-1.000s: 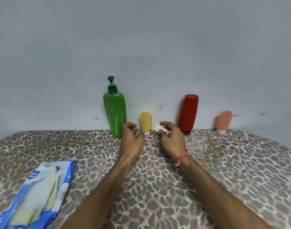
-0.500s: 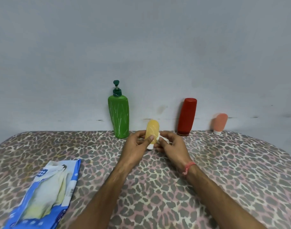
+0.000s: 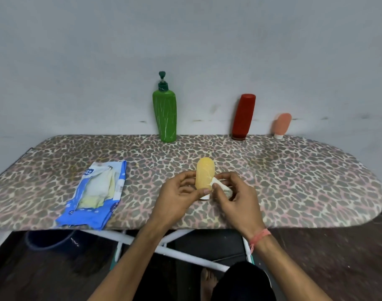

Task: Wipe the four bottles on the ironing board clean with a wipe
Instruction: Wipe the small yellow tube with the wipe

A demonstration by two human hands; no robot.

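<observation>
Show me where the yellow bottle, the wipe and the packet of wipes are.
yellow bottle (image 3: 204, 175), head view, middle of its body
wipe (image 3: 220, 185), head view, its bunched white fold
packet of wipes (image 3: 96, 192), head view, its pale middle

A long ironing board (image 3: 294, 181) with a leopard-spotted fabric cover in grey, brown and pink is stretching across the view, its rounded nose pointing right and its white metal legs (image 3: 177, 253) crossing underneath. A tall green plastic pump bottle (image 3: 165, 116) is standing at the back edge against the wall. To the right of it along that edge, a red plastic bottle (image 3: 243, 116) is standing on its cap, and farther right a small peach squeeze tube (image 3: 282, 126). In front of the green bottle and to its left, a flat blue-and-white wipe packet (image 3: 96, 194) is lying near the front edge.
</observation>
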